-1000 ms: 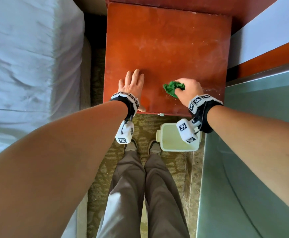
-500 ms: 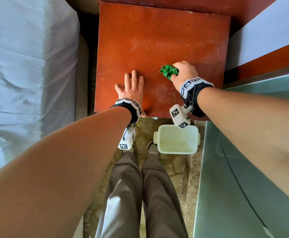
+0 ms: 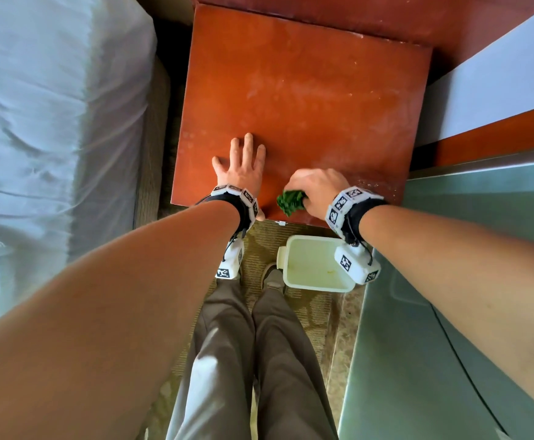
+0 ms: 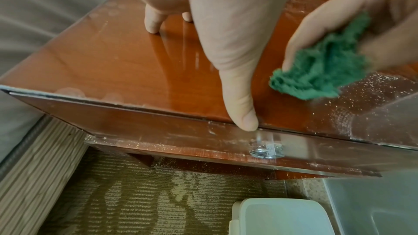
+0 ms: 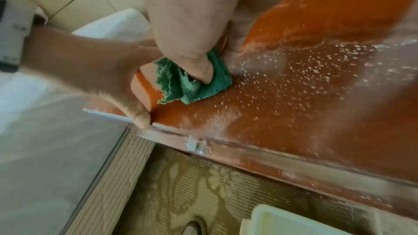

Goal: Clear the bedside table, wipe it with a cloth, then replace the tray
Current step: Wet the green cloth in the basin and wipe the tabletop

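The red-brown bedside table (image 3: 306, 100) has a bare, glossy top. My left hand (image 3: 243, 166) lies flat on its near left part, fingers straight, thumb (image 4: 239, 106) at the front edge. My right hand (image 3: 316, 188) grips a crumpled green cloth (image 3: 289, 203) (image 4: 321, 71) (image 5: 194, 79) and presses it on the top near the front edge, right of the left hand. Pale crumbs (image 5: 294, 78) speckle the top to the right of the cloth. The pale plastic tray (image 3: 314, 265) (image 5: 316, 221) sits on the carpet just below the table's front edge.
A bed with a white sheet (image 3: 53, 122) runs along the left. A grey-green smooth surface (image 3: 449, 312) stands close on the right. My legs and shoes (image 3: 272, 274) stand on patterned carpet (image 4: 158, 194) before the table. A small metal knob (image 4: 264, 151) is on the drawer front.
My right hand has drawn the green cloth back from the middle of the top toward the front edge. The left hand has stayed flat in place.
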The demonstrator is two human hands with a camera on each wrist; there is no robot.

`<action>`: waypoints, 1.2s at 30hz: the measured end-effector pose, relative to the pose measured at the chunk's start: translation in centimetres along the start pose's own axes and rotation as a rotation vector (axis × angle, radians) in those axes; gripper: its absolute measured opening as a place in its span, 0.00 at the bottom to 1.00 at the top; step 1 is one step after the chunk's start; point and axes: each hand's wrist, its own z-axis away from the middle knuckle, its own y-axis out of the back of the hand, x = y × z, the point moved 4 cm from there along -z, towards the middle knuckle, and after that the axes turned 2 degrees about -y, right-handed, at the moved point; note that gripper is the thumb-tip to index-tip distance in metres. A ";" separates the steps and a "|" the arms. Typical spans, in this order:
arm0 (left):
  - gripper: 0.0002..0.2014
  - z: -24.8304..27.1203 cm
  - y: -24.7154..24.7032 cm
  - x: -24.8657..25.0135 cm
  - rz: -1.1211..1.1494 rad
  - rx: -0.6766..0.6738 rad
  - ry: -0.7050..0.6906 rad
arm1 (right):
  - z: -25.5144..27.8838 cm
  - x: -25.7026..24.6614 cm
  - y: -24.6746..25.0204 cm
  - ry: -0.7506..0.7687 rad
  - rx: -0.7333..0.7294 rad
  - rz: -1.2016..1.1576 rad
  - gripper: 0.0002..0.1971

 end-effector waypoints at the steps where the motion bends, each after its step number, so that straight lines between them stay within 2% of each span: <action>1: 0.78 0.0 0.0 0.0 0.002 0.004 0.001 | 0.5 -0.1 -0.4 0.003 -0.037 0.012 0.24; 3: 0.78 0.1 0.0 0.0 0.008 0.004 0.005 | 1.1 -0.3 -1.1 0.023 -0.115 0.040 0.24; 5: 0.78 0.1 0.1 0.0 0.008 -0.009 0.006 | 1.3 -0.1 -0.7 -0.014 -0.112 -0.009 0.22; 8: 0.77 0.0 0.0 0.0 0.007 -0.014 0.008 | 0.8 0.7 1.1 -0.131 0.096 -0.164 0.19; 11: 0.72 -0.1 -0.3 0.0 0.015 0.021 0.016 | -0.6 2.6 3.1 -0.280 0.325 -0.256 0.19; 13: 0.69 -0.3 -0.4 0.0 0.023 0.036 0.018 | -1.5 4.0 4.2 -0.385 0.429 -0.274 0.20; 15: 0.66 -0.3 -0.5 0.0 0.027 0.048 0.018 | -2.2 5.4 4.8 -0.468 0.467 -0.289 0.21; 18: 0.72 -0.4 -0.5 0.0 0.018 0.019 0.014 | -2.8 6.4 4.4 -0.503 0.377 -0.288 0.23; 21: 0.78 -0.4 -0.5 0.0 0.011 -0.015 0.002 | -2.3 5.9 3.4 -0.418 0.324 -0.274 0.24; 30: 0.78 -0.1 -0.2 0.0 0.035 -0.002 -0.008 | 3.1 2.4 -1.2 -0.206 0.180 -0.186 0.26; 36: 0.77 0.3 0.1 -0.3 0.040 0.030 -0.051 | 4.7 1.7 -2.8 -0.162 -0.078 -0.118 0.26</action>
